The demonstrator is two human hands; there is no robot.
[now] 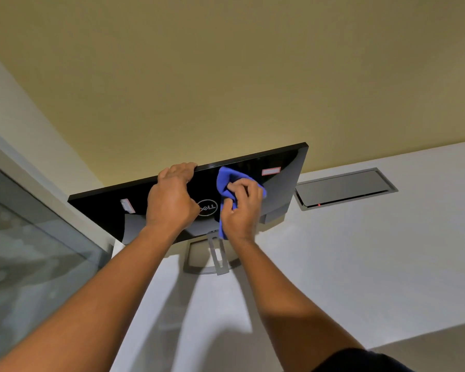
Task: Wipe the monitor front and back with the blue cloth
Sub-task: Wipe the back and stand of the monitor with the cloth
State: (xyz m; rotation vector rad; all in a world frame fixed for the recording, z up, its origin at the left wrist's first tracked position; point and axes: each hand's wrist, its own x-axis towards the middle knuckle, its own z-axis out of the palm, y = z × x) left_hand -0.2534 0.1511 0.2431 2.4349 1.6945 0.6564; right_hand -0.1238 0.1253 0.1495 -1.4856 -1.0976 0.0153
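While left hand (172,200) grips monitor (279,183), right hand (240,208) holds cloth (226,181).

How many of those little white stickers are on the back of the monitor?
2. One sticker sits left of the logo, beside the left hand. The other sticker is near the top edge, right of the blue cloth. The hands may hide more.

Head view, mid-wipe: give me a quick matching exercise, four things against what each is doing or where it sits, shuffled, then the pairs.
Things:
1. left hand
2. right hand
3. blue cloth
4. grey stand

States:
A. rests on the white desk, below the panel
B. bunched against the monitor back, right of the Dell logo
C. grips the monitor's top edge
D. holds the cloth to the panel

Pairs: 1-C, 2-D, 3-B, 4-A
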